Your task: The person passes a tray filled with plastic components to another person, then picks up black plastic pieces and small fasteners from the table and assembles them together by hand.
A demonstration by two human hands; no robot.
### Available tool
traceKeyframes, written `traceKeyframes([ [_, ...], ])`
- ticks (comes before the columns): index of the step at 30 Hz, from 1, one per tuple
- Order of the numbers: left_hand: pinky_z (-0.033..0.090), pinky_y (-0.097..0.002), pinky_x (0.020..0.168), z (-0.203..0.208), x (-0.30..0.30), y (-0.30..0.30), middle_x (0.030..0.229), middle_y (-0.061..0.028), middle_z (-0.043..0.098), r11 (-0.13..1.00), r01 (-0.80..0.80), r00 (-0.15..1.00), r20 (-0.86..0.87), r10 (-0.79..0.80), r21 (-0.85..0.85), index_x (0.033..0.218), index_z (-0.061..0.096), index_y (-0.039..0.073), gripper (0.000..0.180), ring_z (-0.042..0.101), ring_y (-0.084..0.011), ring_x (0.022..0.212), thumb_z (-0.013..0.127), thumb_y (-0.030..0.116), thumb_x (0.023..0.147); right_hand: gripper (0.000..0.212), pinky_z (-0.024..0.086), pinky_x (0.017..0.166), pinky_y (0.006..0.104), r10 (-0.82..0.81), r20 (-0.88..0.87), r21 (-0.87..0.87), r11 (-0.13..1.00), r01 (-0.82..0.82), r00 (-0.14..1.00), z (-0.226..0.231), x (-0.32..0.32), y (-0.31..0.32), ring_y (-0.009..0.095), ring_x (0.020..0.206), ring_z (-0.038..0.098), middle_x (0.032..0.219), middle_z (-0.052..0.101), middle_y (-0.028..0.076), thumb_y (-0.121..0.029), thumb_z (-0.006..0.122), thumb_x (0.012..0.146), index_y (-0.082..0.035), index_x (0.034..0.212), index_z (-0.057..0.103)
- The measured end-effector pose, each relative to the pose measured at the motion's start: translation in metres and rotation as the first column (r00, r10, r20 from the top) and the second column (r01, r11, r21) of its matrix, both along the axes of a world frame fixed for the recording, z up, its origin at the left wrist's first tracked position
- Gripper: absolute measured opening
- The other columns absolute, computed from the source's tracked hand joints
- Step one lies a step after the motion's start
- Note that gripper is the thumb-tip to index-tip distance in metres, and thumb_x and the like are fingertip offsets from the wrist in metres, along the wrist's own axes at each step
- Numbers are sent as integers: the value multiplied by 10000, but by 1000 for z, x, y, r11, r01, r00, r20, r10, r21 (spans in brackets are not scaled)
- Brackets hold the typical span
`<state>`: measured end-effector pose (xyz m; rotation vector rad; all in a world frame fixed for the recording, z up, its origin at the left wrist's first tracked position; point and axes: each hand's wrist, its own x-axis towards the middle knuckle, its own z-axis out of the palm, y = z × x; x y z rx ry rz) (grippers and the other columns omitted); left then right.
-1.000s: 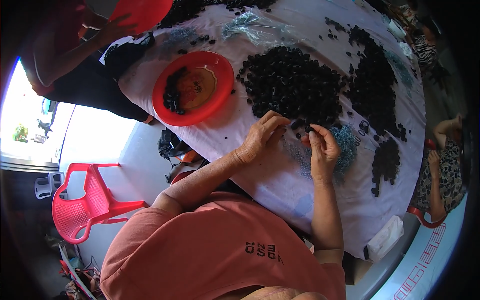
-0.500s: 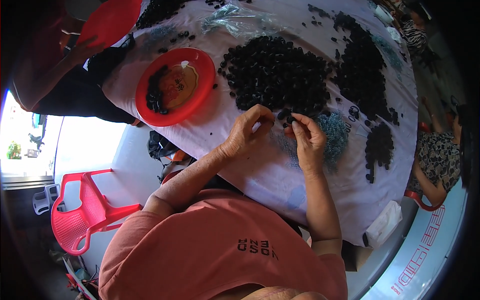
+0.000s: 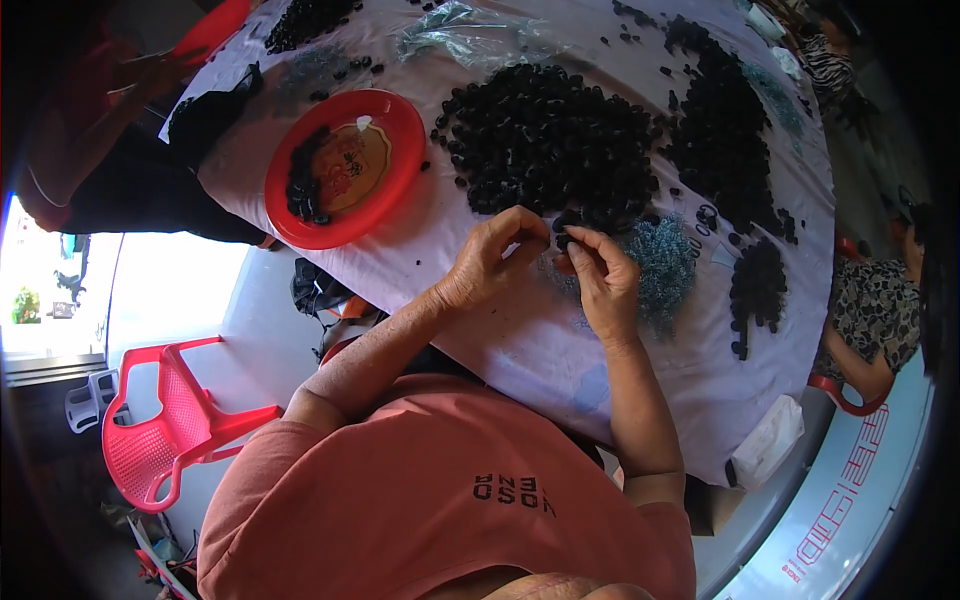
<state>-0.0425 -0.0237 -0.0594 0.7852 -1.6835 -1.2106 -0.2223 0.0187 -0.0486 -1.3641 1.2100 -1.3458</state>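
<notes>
Over the near side of the cloth-covered table, my left hand [image 3: 496, 252] is closed in a pinch; whatever sits between its fingertips is too small to make out. Close to its right, my right hand [image 3: 606, 276] pinches a small black piece [image 3: 563, 241] between thumb and fingers. Just beyond both hands lies a large heap of small black rounded pieces [image 3: 550, 135]. A pile of tiny blue-grey bits [image 3: 664, 268] spreads behind and beside my right hand, which partly covers it.
Left of the heap is a red plastic plate [image 3: 398, 130] with black pieces along one side. More black pieces [image 3: 725, 130] and a smaller cluster [image 3: 758, 290] lie right. Clear plastic [image 3: 465, 38] lies at the back. Other people sit left and right; a pink chair [image 3: 165, 425] stands left.
My right hand has shifted slightly left, bringing the black piece nearer my left hand. At the upper left, another person's red round dish has moved up and left.
</notes>
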Motion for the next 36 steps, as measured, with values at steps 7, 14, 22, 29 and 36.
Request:
traceKeyframes([
  [7,537,-297,783,0,1,0,902,-105,655,1000,6,999,40,-6,-13,1003,587,-7,149,669,-184,878,607,-50,862,182,555,711,226,12,17,-2,1000,-12,1000,0,0,0,108,804,674,938,657,48,16,583,935,19,1103,654],
  [14,536,-297,743,1,2,0,882,-103,663,1000,7,998,64,-6,-13,1006,593,-3,145,673,-183,851,617,-13,863,176,557,714,225,15,-4,-22,1000,-15,1000,0,0,0,110,805,673,941,653,47,29,586,929,15,1090,656],
  [22,534,-287,725,8,0,3,872,-101,670,1000,16,999,49,-17,17,1017,593,-3,139,672,-164,820,621,9,881,169,565,711,225,22,0,-74,997,-22,1000,-1,1,1,100,802,664,953,658,53,42,599,916,14,1072,659],
  [29,525,-260,702,4,2,2,829,-74,669,990,28,999,23,-32,139,1025,586,-2,131,659,-127,794,613,24,899,169,566,721,228,41,22,-69,997,-40,999,-5,3,0,96,812,662,959,658,52,34,604,917,13,1076,658],
  [36,519,-243,704,-1,0,1,828,-60,659,984,60,998,-41,-54,168,1037,563,-4,134,636,-101,780,605,34,916,165,561,722,228,43,72,20,999,-45,996,-2,3,2,106,795,669,946,672,52,10,607,924,14,1083,655],
])
